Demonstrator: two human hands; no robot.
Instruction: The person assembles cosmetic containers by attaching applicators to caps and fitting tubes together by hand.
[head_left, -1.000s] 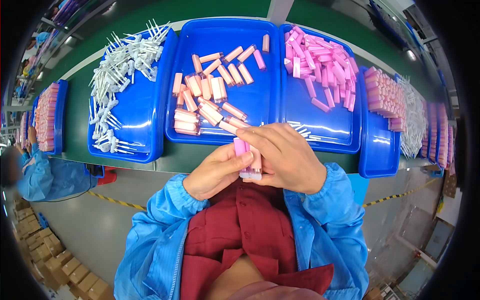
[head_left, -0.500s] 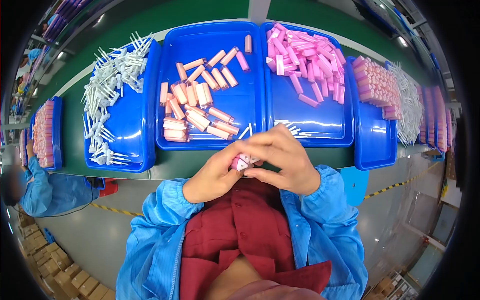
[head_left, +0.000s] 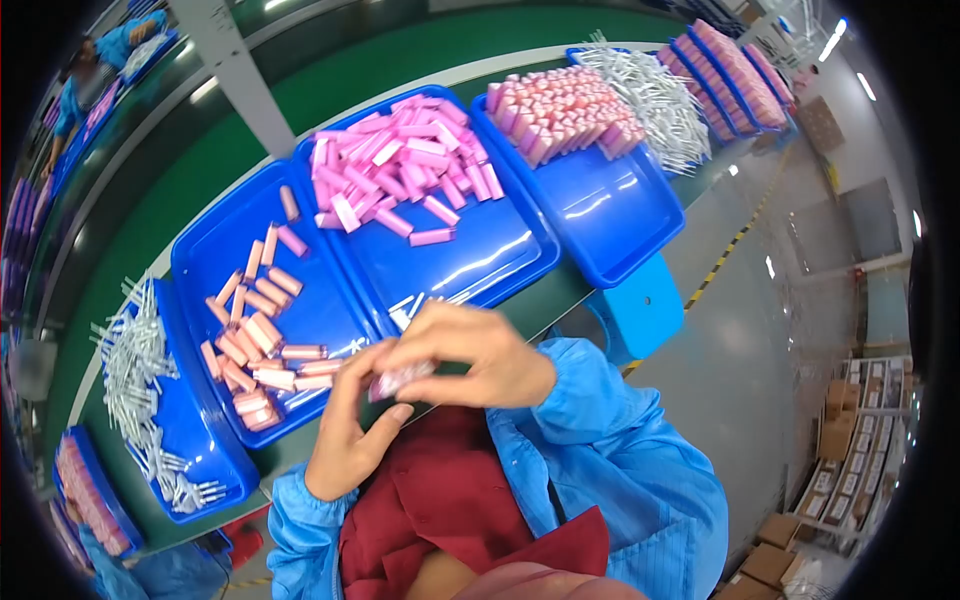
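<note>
A small cluster of pink pieces with pale triangular ends, blurred by motion, is between my hands close to my body. My right hand grips it with thumb and fingers, hiding part of it. My left hand curves around its left end, thumb standing apart from the fingers; whether the fingertips touch it is hard to see. Just beyond my hands are the blue tray with peach tubes and the blue tray with pink tubes. A few short white sticks lie at the latter's near edge.
On the left stands a blue tray of white applicator-like sticks. To the right, another blue tray carries tightly packed pink triangular pieces, with more white sticks beyond. A blue stool stands below. Another person sits far left.
My view has swung to the right, so the trays appear shifted left and tilted. The pink cluster has turned in my hands, and my left thumb has come away from it.
</note>
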